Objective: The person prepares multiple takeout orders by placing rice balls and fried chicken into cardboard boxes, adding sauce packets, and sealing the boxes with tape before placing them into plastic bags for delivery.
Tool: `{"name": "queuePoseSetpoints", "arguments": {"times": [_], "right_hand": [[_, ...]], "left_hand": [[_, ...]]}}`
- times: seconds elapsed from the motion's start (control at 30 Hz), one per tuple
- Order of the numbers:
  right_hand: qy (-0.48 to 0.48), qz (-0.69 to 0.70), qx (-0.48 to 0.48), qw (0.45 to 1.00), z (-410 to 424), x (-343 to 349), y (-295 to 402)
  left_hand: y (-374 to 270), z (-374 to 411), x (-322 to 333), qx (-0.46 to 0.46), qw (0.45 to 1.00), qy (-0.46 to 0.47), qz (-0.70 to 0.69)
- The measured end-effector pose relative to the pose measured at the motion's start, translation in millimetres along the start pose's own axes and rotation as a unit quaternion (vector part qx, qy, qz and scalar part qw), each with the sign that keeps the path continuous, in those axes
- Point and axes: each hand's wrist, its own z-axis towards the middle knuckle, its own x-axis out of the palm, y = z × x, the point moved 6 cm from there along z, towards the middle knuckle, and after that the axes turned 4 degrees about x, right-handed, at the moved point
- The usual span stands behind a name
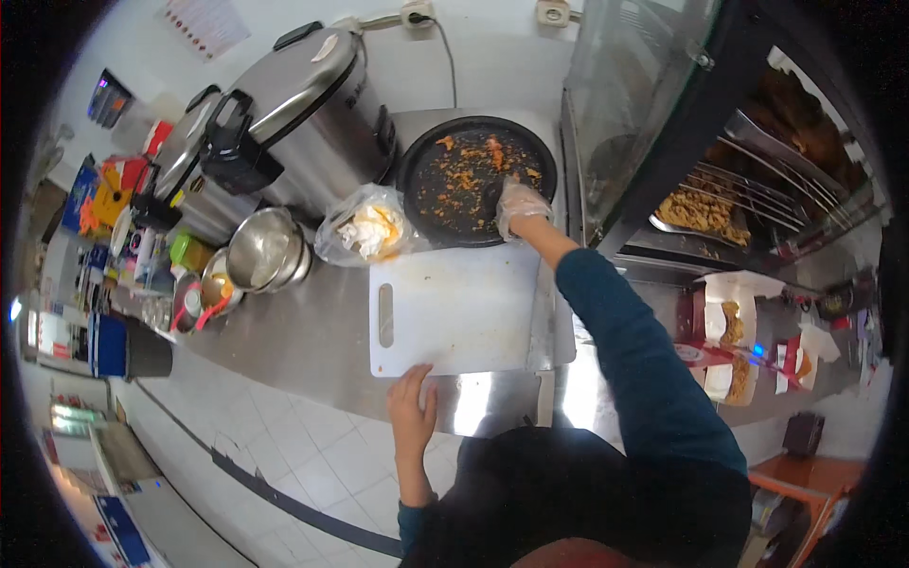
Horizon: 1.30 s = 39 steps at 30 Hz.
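My right hand (523, 202), in a clear plastic glove, is at the right side of a wide black mortar dish (412, 195). Its fingers are closed around a dark stone pestle (490, 195), mostly hidden by the hand. Golden fried crumbs and a reddish smear (495, 150) are scattered over the dish. In front of the dish lies a white cutting board (461, 305) with a slot handle on its left. Bare and with fingers slightly apart, my left hand (413, 405) rests near the board's front edge, holding nothing. A clear plastic bag (369, 227) with crumpled white, orange-stained contents sits left of the dish.
Two large steel cookers (312, 135) and steel bowls (263, 248) stand left on the steel counter (305, 319). At right, a glass display case (625, 106) holds fried food (703, 213). Open boxes (731, 319) with fried pieces lie beyond my right arm.
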Motion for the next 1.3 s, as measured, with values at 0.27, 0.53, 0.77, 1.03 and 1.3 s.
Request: {"name": "queuePoseSetpoints", "arguments": {"times": [0.27, 0.53, 0.77, 1.03, 1.3], "right_hand": [[0.197, 0.496, 0.053, 0.844, -82.2, -36.0, 5.7], [0.170, 0.575, -0.007, 0.800, -318.7, -50.3, -106.7], [0.051, 0.407, 0.168, 0.896, -432.0, -129.1, -249.1], [0.011, -0.202, 0.140, 0.969, -376.9, -115.1, -288.7], [0.110, -0.255, 0.042, 0.960, -319.4, -137.0, -284.4]], "left_hand": [[-22.8, -9.1, 68.0, 0.037, 0.984, 0.097, -0.142], [-106.0, 22.1, 246.6, 0.036, 0.740, 0.397, -0.542], [-227.5, 65.0, 245.7, 0.272, 0.845, 0.385, -0.254], [-227.8, 52.4, 251.9, 0.230, 0.841, 0.373, -0.316], [-227.9, 51.8, 244.4, 0.236, 0.858, 0.332, -0.312]]}}
